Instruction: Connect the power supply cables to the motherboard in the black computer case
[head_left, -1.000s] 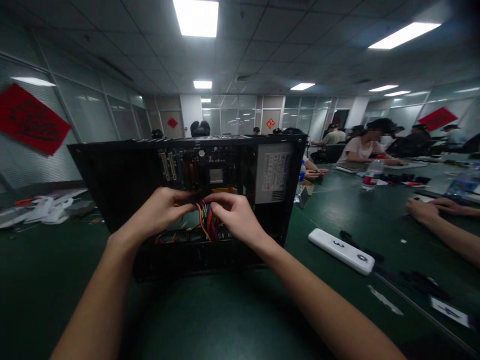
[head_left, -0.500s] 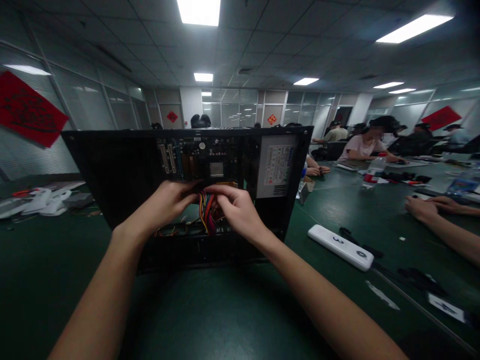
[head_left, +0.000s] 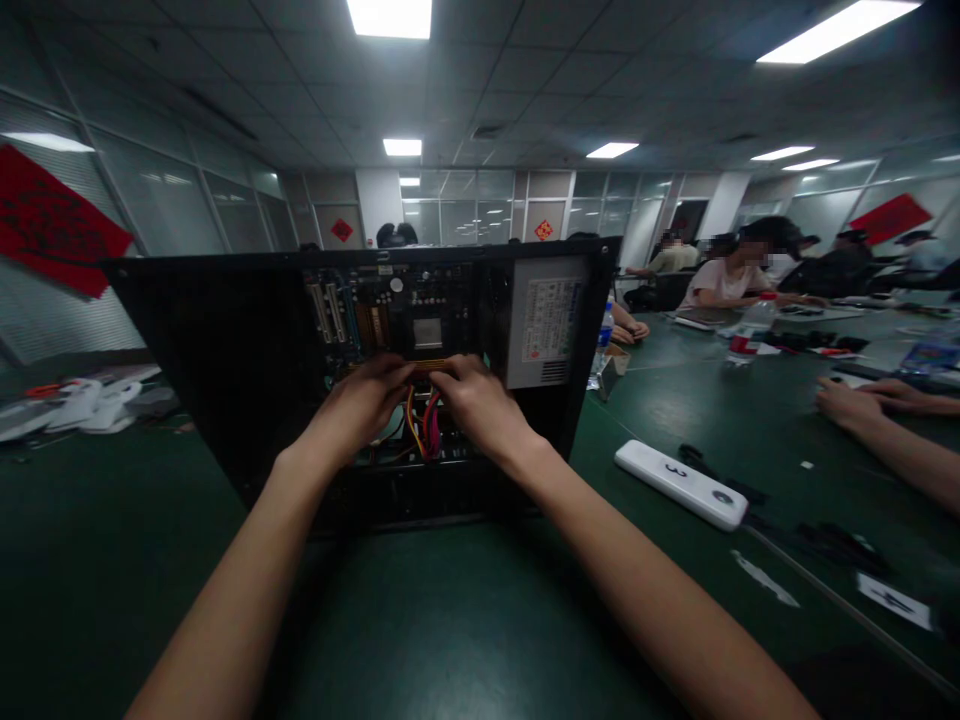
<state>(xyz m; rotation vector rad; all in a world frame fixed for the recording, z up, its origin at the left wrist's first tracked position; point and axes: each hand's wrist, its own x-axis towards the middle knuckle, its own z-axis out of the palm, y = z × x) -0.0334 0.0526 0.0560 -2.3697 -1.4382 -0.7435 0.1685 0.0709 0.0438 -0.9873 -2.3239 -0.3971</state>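
Note:
An open black computer case point(head_left: 187, 360) stands on its edge on the green table, its inside facing me. Both my hands reach in below the motherboard's square silver chip point(head_left: 428, 333). My left hand point(head_left: 367, 400) has its fingers curled together at the left end of an orange-yellow strip point(head_left: 431, 366) on the board. At the strip's right end, my right hand point(head_left: 480, 405) has bent, closed fingers. Whatever the fingertips hold is too small and dark to make out. Red, yellow and purple cables point(head_left: 429, 425) hang between the hands. A silver power supply point(head_left: 550, 325) sits at the case's upper right.
Right of the case lies a white power strip point(head_left: 681, 484) marked 3. Bottles point(head_left: 752, 328) stand farther back. Another person's hands point(head_left: 862, 405) rest at the right edge. White plastic pieces point(head_left: 105, 400) lie on the left, and people sit behind.
Both hands have moved slightly apart, with the orange-yellow strip and more of the cables now showing between them. The cable bundle is less bunched by the fingers. The view has shifted slightly.

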